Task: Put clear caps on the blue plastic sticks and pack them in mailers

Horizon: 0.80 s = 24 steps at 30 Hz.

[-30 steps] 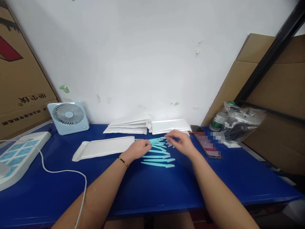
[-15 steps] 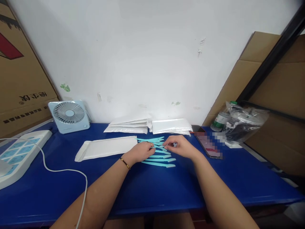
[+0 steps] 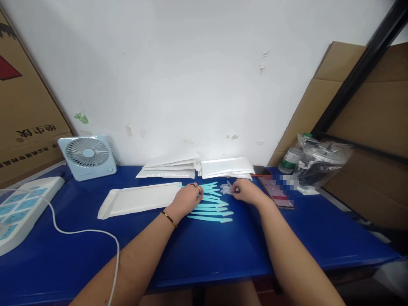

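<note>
Turquoise razors [image 3: 208, 213], at least seven, lie by left fingers [image 3: 195, 196], grip unclear; right fingers [image 3: 241, 184] pinch one clear piece [image 3: 237, 190].

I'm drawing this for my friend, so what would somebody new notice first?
Probably the slim turquoise sticks with pale tips, spread on the shiny blue table by the person's left hand and right hand. Next, maybe the square pale-blue fan at the table's back left. Flat white packets lie at the back too, near the white wall.
</note>
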Each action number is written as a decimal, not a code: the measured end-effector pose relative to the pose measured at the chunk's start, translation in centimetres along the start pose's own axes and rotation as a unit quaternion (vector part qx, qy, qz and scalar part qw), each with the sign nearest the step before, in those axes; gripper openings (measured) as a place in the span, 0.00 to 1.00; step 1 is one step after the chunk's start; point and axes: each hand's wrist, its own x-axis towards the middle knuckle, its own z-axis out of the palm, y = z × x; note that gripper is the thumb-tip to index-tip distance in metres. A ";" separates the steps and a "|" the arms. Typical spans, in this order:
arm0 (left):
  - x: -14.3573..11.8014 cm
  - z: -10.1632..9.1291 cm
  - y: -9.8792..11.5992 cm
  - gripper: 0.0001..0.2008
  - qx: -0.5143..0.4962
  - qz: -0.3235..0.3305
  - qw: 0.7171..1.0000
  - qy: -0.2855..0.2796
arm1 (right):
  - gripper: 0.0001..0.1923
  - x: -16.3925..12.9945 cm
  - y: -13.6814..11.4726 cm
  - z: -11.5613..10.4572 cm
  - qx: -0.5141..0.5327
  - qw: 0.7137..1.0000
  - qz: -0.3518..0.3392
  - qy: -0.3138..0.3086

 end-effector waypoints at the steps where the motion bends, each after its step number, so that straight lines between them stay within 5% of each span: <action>1: 0.1 0.1 -0.1 0.09 -0.008 -0.008 1.000 0.000 | 0.05 0.0 -0.3 0.0 0.007 1.000 0.001 -0.001; 9: 0.2 -0.2 -0.1 0.07 -0.078 -0.036 0.996 0.014 | 0.04 -0.6 -1.8 -0.6 0.179 0.981 -0.052 -0.047; 24: 0.2 -0.8 0.8 0.08 -0.078 -0.033 0.996 0.028 | 0.06 -0.7 -3.6 -0.7 0.205 0.972 -0.092 -0.065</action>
